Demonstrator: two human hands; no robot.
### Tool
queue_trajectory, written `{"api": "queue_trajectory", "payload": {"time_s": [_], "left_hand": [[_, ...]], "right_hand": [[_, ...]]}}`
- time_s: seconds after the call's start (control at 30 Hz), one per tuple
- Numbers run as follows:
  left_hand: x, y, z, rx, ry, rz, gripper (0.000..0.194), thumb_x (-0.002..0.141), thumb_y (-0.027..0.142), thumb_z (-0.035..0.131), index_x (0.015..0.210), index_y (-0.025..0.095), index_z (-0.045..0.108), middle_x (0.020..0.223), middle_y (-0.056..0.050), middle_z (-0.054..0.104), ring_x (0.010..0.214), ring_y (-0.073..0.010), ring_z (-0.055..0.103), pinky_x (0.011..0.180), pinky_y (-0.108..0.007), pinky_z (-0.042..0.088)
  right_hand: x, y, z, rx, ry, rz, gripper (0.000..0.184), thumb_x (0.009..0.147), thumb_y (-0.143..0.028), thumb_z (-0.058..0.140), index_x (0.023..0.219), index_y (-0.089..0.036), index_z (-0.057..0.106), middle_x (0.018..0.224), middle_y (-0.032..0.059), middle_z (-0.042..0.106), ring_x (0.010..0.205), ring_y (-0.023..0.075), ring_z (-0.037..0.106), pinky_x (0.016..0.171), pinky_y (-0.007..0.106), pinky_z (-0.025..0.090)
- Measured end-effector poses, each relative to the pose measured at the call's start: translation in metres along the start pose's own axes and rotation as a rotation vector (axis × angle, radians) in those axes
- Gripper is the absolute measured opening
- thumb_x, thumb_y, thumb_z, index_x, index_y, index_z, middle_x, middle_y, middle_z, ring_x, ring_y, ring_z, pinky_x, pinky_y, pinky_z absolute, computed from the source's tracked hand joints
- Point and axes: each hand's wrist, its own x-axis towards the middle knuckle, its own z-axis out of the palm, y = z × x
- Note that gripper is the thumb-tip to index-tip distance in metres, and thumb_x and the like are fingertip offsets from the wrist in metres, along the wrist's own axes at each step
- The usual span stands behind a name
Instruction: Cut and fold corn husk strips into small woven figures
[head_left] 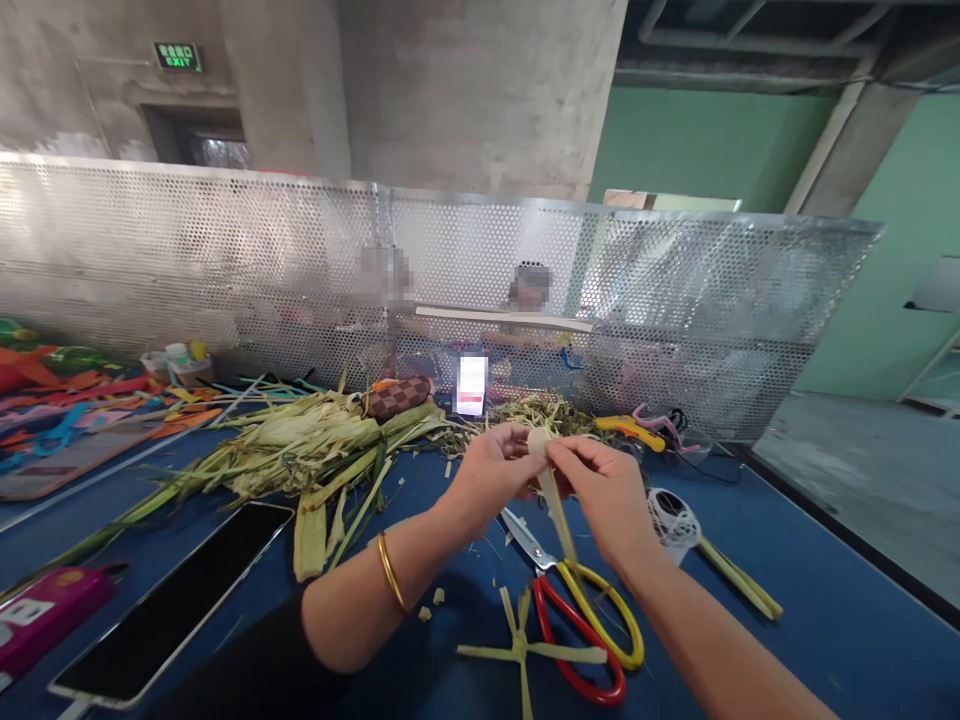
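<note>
Both hands meet over the middle of the blue table. My left hand (491,465) pinches a pale strip of dried leaf (553,500), whose upper end is curled into a small loop. My right hand (604,490) grips the same strip from the other side, thumb and fingers pressed at the loop. The strip's tail hangs down toward scissors (566,610) with one red and one yellow handle, lying partly open. Below lies a cross-shaped knot of leaf strips (520,648), one arm resting over the red handle.
A heap of dried husks (300,445) lies left of centre, with a checkered pouch (397,397) on it. A black tablet (180,600) and a magenta case (56,615) lie at left. A lit phone (471,385), yellow glue gun (631,432) and white-netted roll (673,522) sit before a perforated metal screen (480,230).
</note>
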Motion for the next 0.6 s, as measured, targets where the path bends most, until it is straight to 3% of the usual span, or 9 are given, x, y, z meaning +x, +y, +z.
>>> {"api": "queue_trajectory", "payload": {"time_s": [0.1,0.3,0.6], "left_hand": [[0.001,-0.005,0.001,-0.031,-0.022,-0.068,0.013,0.070,0.023,0.063,0.080,0.015,0.065,0.068,-0.002,0.064,0.059,-0.0105,0.059,0.057,-0.024,0.047],[0.003,-0.005,-0.003,-0.058,0.004,-0.073,0.009,0.068,0.025,0.066,0.065,0.016,0.066,0.058,0.001,0.059,0.051,-0.0083,0.052,0.055,-0.023,0.046],[0.002,-0.003,-0.002,0.031,0.033,0.044,0.011,0.065,0.028,0.067,0.062,0.017,0.065,0.059,-0.001,0.059,0.051,-0.0091,0.047,0.053,-0.023,0.040]], "right_hand": [[0.000,0.003,0.001,-0.096,0.040,-0.072,0.025,0.078,-0.039,0.059,0.080,-0.018,0.073,0.075,0.0053,0.068,0.064,0.0178,0.057,0.058,0.030,0.045],[0.005,-0.007,-0.008,-0.266,-0.002,-0.153,0.026,0.079,-0.037,0.054,0.073,-0.017,0.070,0.062,0.0026,0.062,0.057,0.0154,0.052,0.053,0.027,0.038],[0.011,-0.010,-0.023,-0.420,-0.119,-0.204,0.020,0.081,-0.032,0.051,0.070,-0.020,0.063,0.063,0.0007,0.059,0.058,0.0134,0.048,0.057,0.027,0.037]]}}
